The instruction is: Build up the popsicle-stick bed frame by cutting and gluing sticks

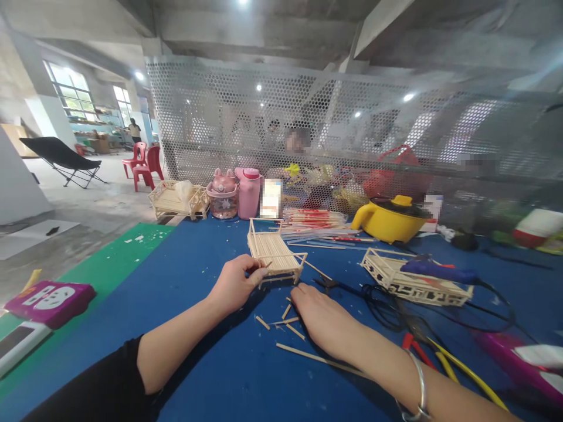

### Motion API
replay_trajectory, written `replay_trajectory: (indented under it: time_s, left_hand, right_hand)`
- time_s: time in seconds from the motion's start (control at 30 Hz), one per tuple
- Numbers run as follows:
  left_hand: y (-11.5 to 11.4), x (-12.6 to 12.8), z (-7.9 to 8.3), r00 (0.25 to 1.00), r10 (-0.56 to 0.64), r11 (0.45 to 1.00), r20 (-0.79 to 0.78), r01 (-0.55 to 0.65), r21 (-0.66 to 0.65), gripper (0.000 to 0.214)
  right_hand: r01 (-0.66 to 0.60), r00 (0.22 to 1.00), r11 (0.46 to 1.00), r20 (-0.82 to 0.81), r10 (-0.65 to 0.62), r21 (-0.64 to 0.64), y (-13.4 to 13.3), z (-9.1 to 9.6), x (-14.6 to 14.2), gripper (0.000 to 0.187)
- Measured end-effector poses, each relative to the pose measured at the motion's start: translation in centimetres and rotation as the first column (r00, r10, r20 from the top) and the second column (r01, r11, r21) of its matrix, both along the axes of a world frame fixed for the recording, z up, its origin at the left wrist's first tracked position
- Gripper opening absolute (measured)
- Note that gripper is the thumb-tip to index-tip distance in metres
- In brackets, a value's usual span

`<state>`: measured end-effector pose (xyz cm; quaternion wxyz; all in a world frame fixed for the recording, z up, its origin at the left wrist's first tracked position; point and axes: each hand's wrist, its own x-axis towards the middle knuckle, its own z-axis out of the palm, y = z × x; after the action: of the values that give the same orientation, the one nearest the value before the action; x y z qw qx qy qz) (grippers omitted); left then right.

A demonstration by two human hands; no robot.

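Note:
My left hand pinches a short wooden stick between thumb and finger, at the near left corner of a small bed-like frame built from thin sticks. The frame stands upright on the blue table, with raised rails at both ends. My right hand rests low on the tabletop just in front of the frame, its fingers curled together and pointing down; whatever they hold is hidden. Several cut stick pieces lie scattered beside it. A longer stick passes under my right forearm.
On the right, a blue-handled glue gun lies over another stick frame, near black cable and pliers. Behind stand a yellow pot, stick bundles, pink bottles and a perforated metal screen. A purple power strip lies left.

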<state>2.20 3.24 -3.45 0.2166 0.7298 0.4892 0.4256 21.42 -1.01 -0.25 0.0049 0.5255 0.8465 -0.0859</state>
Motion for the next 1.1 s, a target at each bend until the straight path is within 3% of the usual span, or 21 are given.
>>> replay_trajectory:
  time_s: [0.13,0.33,0.6,0.83,1.1]
  left_hand:
    - [-0.1,0.0,0.1,1.000,-0.010,1.000,-0.005,0.010,0.001,0.018]
    - [-0.1,0.0,0.2,1.000,-0.001,1.000,-0.001,0.001,-0.013,0.016]
    - [0.1,-0.1,0.0,1.000,-0.016,1.000,-0.006,0.016,0.001,0.016]
    - [0.2,-0.2,0.0,0.999,-0.027,0.999,-0.021,0.027,0.018,0.015]
    - [0.4,-0.6,0.1,0.996,-0.082,0.996,-0.046,0.083,0.032,0.014]
  right_hand:
    - [-0.042,0.995,0.999,-0.094,0.042,-0.004,0.5,-0.3,0.4,0.022]
    - [0.033,0.986,0.999,-0.161,-0.031,0.014,2.2,-0.8,0.9,0.012]
    - [-0.029,0.999,0.999,-0.039,0.031,0.044,2.6,-0.5,-0.1,0.020]
    - [-0.049,0.992,0.999,0.113,0.049,-0.007,2.0,0.4,-1.4,0.024]
    - [-0.073,0.991,0.997,0.114,0.075,-0.026,1.9,0.6,-1.4,0.022]
